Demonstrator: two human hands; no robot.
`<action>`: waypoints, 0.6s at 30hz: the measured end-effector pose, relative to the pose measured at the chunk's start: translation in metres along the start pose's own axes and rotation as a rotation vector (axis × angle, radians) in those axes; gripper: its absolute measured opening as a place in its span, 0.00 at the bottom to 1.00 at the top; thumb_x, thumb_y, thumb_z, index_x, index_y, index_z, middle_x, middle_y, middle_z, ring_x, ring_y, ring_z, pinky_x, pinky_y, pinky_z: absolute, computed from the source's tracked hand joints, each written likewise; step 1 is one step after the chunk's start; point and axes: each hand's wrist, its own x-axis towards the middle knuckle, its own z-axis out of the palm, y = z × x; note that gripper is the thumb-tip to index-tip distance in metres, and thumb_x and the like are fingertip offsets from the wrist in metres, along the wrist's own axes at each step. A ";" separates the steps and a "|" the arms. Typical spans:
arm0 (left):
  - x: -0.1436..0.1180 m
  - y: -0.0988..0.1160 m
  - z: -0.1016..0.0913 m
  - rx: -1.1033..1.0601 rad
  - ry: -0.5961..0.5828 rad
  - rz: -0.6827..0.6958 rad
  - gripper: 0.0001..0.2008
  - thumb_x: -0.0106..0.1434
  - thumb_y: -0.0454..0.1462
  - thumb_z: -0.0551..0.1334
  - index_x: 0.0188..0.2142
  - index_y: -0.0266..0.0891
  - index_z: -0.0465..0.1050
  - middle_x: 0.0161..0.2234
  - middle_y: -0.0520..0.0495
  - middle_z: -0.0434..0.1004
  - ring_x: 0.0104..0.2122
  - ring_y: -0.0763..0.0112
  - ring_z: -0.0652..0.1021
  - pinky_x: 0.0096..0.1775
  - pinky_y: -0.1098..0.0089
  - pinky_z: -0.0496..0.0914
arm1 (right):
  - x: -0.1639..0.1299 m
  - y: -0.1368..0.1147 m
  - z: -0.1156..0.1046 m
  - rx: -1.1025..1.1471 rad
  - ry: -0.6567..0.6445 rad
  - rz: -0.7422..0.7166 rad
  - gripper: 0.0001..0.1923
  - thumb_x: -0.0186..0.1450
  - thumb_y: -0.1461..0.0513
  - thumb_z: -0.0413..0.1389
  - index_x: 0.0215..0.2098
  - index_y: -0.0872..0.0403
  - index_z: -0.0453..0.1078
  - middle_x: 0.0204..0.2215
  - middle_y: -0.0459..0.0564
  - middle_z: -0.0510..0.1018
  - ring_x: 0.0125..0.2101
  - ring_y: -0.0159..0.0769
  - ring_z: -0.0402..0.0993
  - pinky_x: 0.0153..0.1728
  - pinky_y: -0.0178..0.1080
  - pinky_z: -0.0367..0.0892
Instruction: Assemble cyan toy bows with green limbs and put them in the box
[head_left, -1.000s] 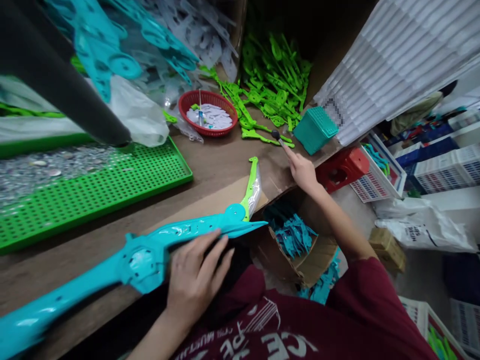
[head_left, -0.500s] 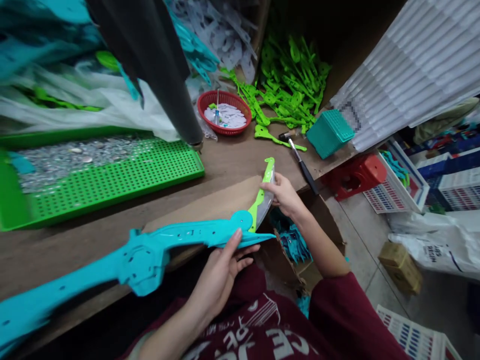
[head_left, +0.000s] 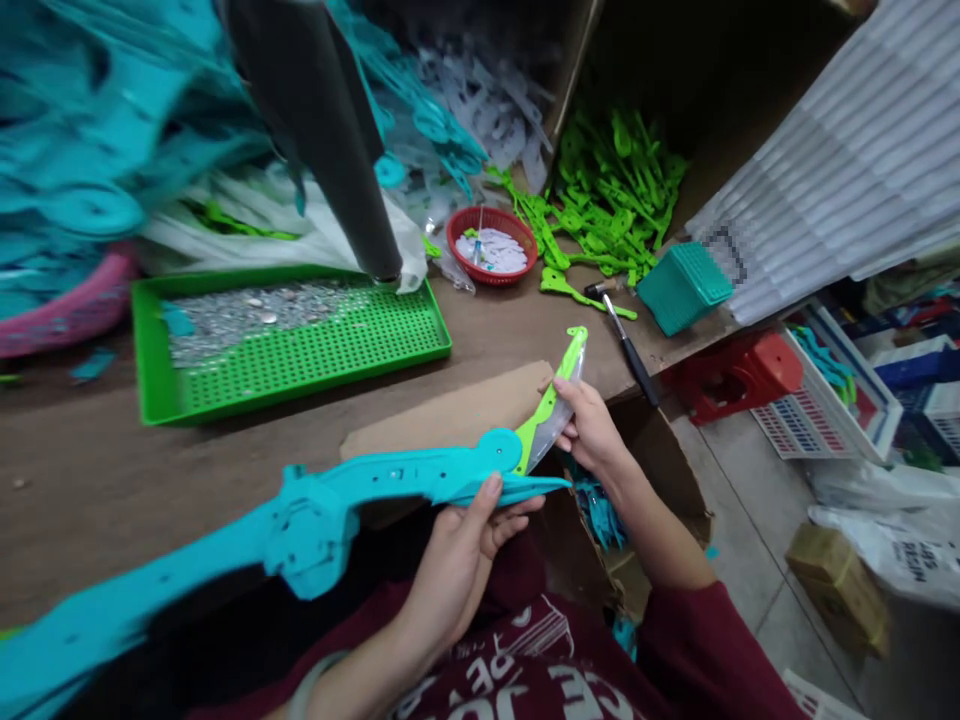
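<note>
Long turquoise plastic piece (head_left: 315,520), glossy, flat and angular, with small holes and a round hub at one end, lying slantwise across the near edge of the wooden bench (head_left: 97,470). Left hand (head_left: 457,560) under the pointed tip, thumb pressed on top, fingers curled below, grip closed on the turquoise plastic piece. Joined at the hub, a curved lime-green blade part (head_left: 555,395) with a clear shiny strip along it, pinched between thumb and fingers of the right hand (head_left: 592,435). Beneath, a sheet of brown cardboard (head_left: 442,415), matte. Farther back, a green perforated tray (head_left: 300,350) holding small silvery bits, a red round basket (head_left: 491,245) with white pieces, a heap of green plastic parts (head_left: 615,190), a teal ribbed box (head_left: 682,285), and a hammer (head_left: 630,345) with dark handle near the bench edge. Bench surface dark brown, worn. At right, tiled floor with a red stool (head_left: 739,370) and white crates (head_left: 817,410).
</note>
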 end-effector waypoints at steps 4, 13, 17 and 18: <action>0.006 0.007 -0.001 -0.029 0.031 0.143 0.26 0.46 0.55 0.77 0.28 0.34 0.80 0.26 0.44 0.83 0.26 0.70 0.82 0.31 0.76 0.78 | -0.006 0.005 0.013 0.029 0.088 -0.121 0.23 0.56 0.46 0.66 0.34 0.54 0.69 0.13 0.32 0.58 0.11 0.19 0.47 0.09 0.25 0.50; 0.001 0.021 -0.010 0.030 -0.218 -0.115 0.25 0.44 0.52 0.79 0.33 0.36 0.82 0.33 0.41 0.85 0.31 0.63 0.84 0.33 0.71 0.79 | 0.005 -0.021 0.015 -0.084 -0.137 -0.022 0.19 0.53 0.46 0.63 0.25 0.53 0.69 0.09 0.34 0.61 0.06 0.22 0.47 0.04 0.28 0.46; 0.004 0.020 -0.015 0.245 -0.322 -0.096 0.26 0.50 0.57 0.73 0.26 0.34 0.81 0.28 0.38 0.83 0.18 0.72 0.76 0.20 0.75 0.70 | 0.009 -0.028 0.021 -0.136 -0.124 -0.078 0.20 0.53 0.46 0.61 0.21 0.54 0.68 0.13 0.38 0.65 0.07 0.21 0.52 0.05 0.28 0.46; 0.006 0.018 -0.016 0.269 -0.293 -0.055 0.26 0.51 0.57 0.71 0.23 0.34 0.79 0.24 0.40 0.81 0.14 0.75 0.72 0.17 0.75 0.65 | 0.010 -0.029 0.023 -0.152 -0.126 -0.086 0.20 0.54 0.46 0.61 0.21 0.54 0.69 0.13 0.37 0.64 0.07 0.21 0.51 0.05 0.28 0.45</action>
